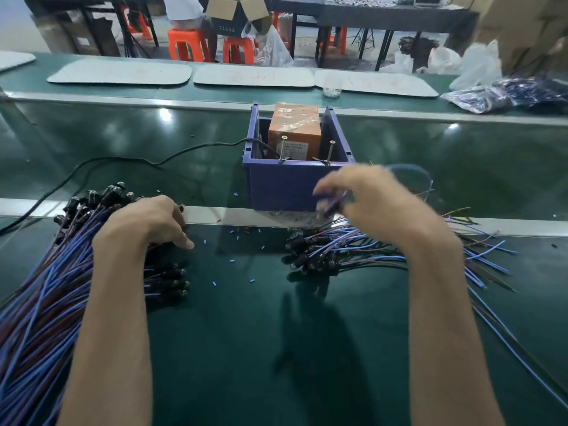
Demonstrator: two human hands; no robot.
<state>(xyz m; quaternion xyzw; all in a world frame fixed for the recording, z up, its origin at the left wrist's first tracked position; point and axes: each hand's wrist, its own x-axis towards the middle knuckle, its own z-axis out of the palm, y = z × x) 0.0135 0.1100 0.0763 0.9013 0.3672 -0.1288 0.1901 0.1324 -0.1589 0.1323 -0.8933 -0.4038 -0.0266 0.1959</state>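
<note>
A big bundle of blue and brown wires (46, 290) with black end caps lies at the left of the green bench. My left hand (153, 219) rests on top of it, fingers curled down among the black ends; what they grip is hidden. A smaller pile of the same wires (338, 250) spreads at the right. My right hand (368, 198) hovers above that pile, blurred, pinching a blue wire in front of the blue bin (285, 182). The bin holds an orange box (295, 130) with two upright metal pins.
A black cable (123, 162) runs from the bin leftwards across the belt. Small blue insulation bits (233, 262) dot the bench between the piles. White trays (123, 72) and a bag of parts (479, 98) lie on the far side. Orange stools stand behind.
</note>
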